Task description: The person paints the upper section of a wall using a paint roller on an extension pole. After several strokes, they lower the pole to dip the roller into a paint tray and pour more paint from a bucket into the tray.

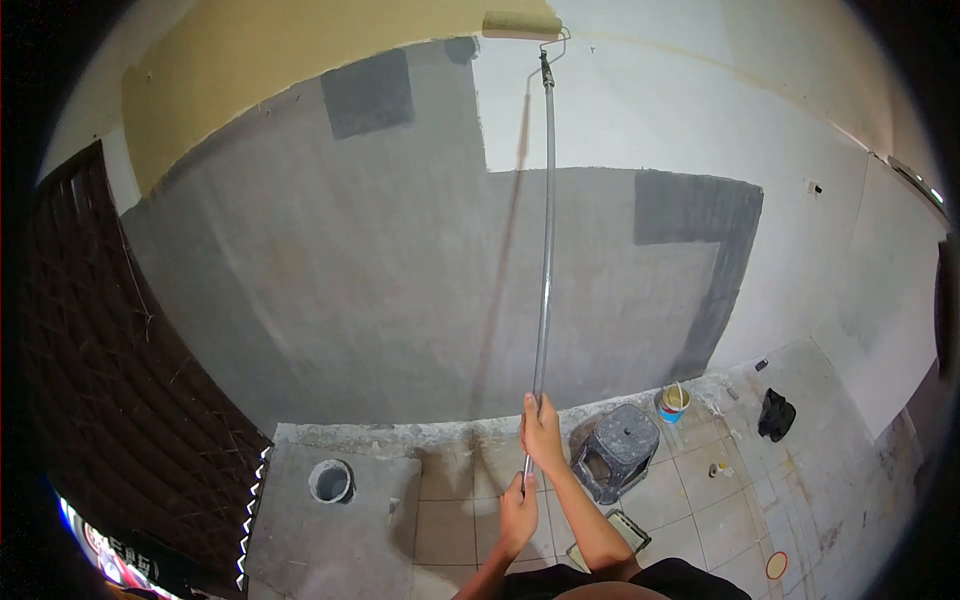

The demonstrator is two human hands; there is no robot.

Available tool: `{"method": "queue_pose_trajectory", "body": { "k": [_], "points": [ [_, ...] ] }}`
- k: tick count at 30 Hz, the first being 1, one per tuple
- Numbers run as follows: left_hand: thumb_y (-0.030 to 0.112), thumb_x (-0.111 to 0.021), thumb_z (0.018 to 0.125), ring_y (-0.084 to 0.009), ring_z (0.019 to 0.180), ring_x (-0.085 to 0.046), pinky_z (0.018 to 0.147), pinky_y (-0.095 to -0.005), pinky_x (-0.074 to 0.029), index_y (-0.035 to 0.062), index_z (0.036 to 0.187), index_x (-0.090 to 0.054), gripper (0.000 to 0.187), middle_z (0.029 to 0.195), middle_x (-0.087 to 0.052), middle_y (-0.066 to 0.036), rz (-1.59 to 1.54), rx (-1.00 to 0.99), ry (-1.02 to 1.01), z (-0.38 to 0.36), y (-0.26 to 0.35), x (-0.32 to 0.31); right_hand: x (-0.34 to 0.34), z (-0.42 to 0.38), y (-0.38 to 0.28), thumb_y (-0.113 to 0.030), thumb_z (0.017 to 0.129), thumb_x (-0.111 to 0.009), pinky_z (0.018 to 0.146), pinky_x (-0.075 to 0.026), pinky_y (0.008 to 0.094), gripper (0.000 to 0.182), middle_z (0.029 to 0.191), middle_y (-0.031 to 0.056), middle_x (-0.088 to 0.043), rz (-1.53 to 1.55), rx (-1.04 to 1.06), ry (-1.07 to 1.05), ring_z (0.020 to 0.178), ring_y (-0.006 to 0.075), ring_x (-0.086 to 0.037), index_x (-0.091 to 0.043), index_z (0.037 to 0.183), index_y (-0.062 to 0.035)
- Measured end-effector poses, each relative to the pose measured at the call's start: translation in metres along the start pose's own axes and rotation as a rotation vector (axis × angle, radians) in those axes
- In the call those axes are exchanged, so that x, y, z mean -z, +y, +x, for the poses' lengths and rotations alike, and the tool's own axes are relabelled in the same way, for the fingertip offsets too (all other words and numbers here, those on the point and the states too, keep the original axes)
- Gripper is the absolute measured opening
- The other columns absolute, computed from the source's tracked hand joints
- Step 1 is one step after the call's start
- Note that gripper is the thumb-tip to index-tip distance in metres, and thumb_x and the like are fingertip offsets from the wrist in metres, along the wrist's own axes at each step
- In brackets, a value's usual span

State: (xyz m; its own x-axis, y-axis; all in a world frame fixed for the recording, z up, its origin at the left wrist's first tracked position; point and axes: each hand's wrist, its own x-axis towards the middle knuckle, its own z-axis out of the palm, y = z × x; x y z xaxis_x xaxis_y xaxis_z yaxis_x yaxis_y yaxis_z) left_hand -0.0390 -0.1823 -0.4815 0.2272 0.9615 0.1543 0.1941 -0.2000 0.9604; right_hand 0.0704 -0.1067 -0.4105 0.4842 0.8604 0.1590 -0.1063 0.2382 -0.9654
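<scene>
A paint roller (522, 25) on a long metal pole (548, 200) reaches up the wall. Its sleeve lies where the yellow paint (250, 65) borders the white patch (600, 110). My right hand (541, 432) is wrapped round the lower part of the pole. Below it, my left hand (518, 512) grips the pole near its bottom end. Beneath the white patch spreads a grey wall area (380, 260) with darker grey patches. A paint tray (628, 527) on the floor is partly hidden behind my right forearm.
A speckled grey stool (628, 432) stands right of my hands, with a paint can (674, 402) by the wall. A bucket (331, 482) sits at left. Further right lie a black plastic bag (776, 415) and a round lid (777, 565). A dark folding gate (120, 380) borders the left.
</scene>
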Motion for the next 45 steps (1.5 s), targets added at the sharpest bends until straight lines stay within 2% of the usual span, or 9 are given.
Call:
{"method": "queue_pose_trajectory", "body": {
  "k": [9, 12, 15, 18, 24, 36, 39, 42, 45],
  "points": [
    [0.026, -0.045, 0.109, -0.0142, 0.069, -0.046, 0.064, -0.0372, -0.041, 0.0011, 0.094, -0.058, 0.032, 0.070, -0.046, -0.008, -0.008, 0.042, -0.064, 0.004, -0.002, 0.003, -0.004, 0.001, -0.009, -0.035, 0.110, -0.047, 0.036, -0.034, 0.0279, 0.031, 0.053, -0.0033, -0.042, -0.001, 0.016, 0.012, 0.039, 0.0081, -0.044, -0.048, 0.093, -0.0082],
    [0.032, -0.047, 0.109, -0.0233, 0.058, -0.041, 0.057, -0.0437, -0.039, -0.0016, 0.089, -0.051, 0.039, 0.064, -0.046, -0.019, -0.024, -0.019, -0.013, 0.000, -0.005, -0.001, 0.000, -0.002, 0.000, -0.035, 0.110, -0.047, 0.036, -0.035, 0.0284, 0.031, 0.053, -0.0030, -0.043, -0.032, 0.032, 0.017, 0.038, 0.0086, -0.044, -0.050, 0.096, -0.0072],
    [0.033, -0.047, 0.109, -0.0207, 0.060, -0.041, 0.058, -0.0430, -0.039, -0.0014, 0.089, -0.051, 0.040, 0.065, -0.045, -0.018, -0.025, -0.001, -0.017, -0.003, -0.001, -0.002, 0.001, -0.003, -0.002, -0.035, 0.110, -0.047, 0.036, -0.035, 0.0288, 0.032, 0.053, -0.0025, -0.045, -0.069, 0.013, 0.023, 0.038, 0.0090, -0.043, -0.051, 0.097, -0.0064],
    [0.026, -0.046, 0.109, -0.0127, 0.065, -0.043, 0.060, -0.0359, -0.039, 0.0019, 0.093, -0.059, 0.032, 0.067, -0.043, -0.004, -0.010, 0.034, -0.028, -0.003, 0.006, -0.001, 0.001, -0.002, -0.012, -0.036, 0.110, -0.047, 0.036, -0.036, 0.0296, 0.034, 0.053, -0.0020, -0.045, -0.036, 0.030, 0.005, 0.037, 0.0097, -0.043, -0.051, 0.096, -0.0062],
    [0.027, -0.045, 0.110, -0.0102, 0.064, -0.041, 0.058, -0.0343, -0.037, 0.0021, 0.092, -0.059, 0.033, 0.067, -0.044, -0.002, -0.080, 0.003, -0.042, 0.004, 0.011, -0.010, 0.006, 0.012, -0.013, -0.036, 0.111, -0.046, 0.033, -0.031, 0.0270, 0.032, 0.053, -0.0033, -0.039, -0.091, 0.131, 0.020, 0.036, 0.0083, -0.038, -0.043, 0.090, -0.0110],
    [0.031, -0.048, 0.109, -0.0175, 0.063, -0.043, 0.059, -0.0406, -0.039, -0.0016, 0.094, -0.056, 0.037, 0.066, -0.045, -0.014, -0.096, 0.024, -0.060, -0.010, -0.002, -0.041, 0.037, 0.010, 0.010, -0.034, 0.110, -0.049, 0.039, -0.032, 0.0279, 0.035, 0.056, -0.0037, -0.042, -0.230, 0.253, 0.115, 0.042, 0.0068, -0.040, -0.048, 0.086, -0.0085],
    [0.030, -0.042, 0.111, -0.0091, 0.064, -0.040, 0.058, -0.0324, -0.036, 0.0017, 0.091, -0.056, 0.037, 0.068, -0.043, -0.002, -0.128, 0.019, -0.093, -0.009, 0.004, -0.050, 0.045, 0.013, -0.002, -0.033, 0.110, -0.049, 0.043, -0.033, 0.0280, 0.036, 0.058, -0.0040, -0.042, -0.233, 0.196, 0.109, 0.047, 0.0062, -0.041, -0.048, 0.085, -0.0077],
    [0.031, -0.046, 0.110, -0.0183, 0.061, -0.045, 0.059, -0.0408, -0.040, -0.0014, 0.096, -0.058, 0.038, 0.066, -0.046, -0.014, -0.177, 0.025, -0.089, -0.008, 0.011, -0.061, 0.052, 0.010, -0.019, -0.034, 0.110, -0.049, 0.046, -0.035, 0.0294, 0.036, 0.059, -0.0031, -0.043, -0.248, 0.185, 0.109, 0.049, 0.0074, -0.043, -0.049, 0.086, -0.0070],
    [0.031, -0.044, 0.110, -0.0181, 0.060, -0.045, 0.059, -0.0408, -0.040, -0.0011, 0.097, -0.058, 0.038, 0.065, -0.045, -0.013, -0.136, 0.074, -0.132, -0.009, 0.002, -0.070, 0.064, 0.011, -0.003, -0.035, 0.109, -0.049, 0.047, -0.036, 0.0310, 0.037, 0.059, -0.0020, -0.044, -0.316, 0.217, 0.142, 0.050, 0.0088, -0.043, -0.050, 0.087, -0.0060]
  ]
}}
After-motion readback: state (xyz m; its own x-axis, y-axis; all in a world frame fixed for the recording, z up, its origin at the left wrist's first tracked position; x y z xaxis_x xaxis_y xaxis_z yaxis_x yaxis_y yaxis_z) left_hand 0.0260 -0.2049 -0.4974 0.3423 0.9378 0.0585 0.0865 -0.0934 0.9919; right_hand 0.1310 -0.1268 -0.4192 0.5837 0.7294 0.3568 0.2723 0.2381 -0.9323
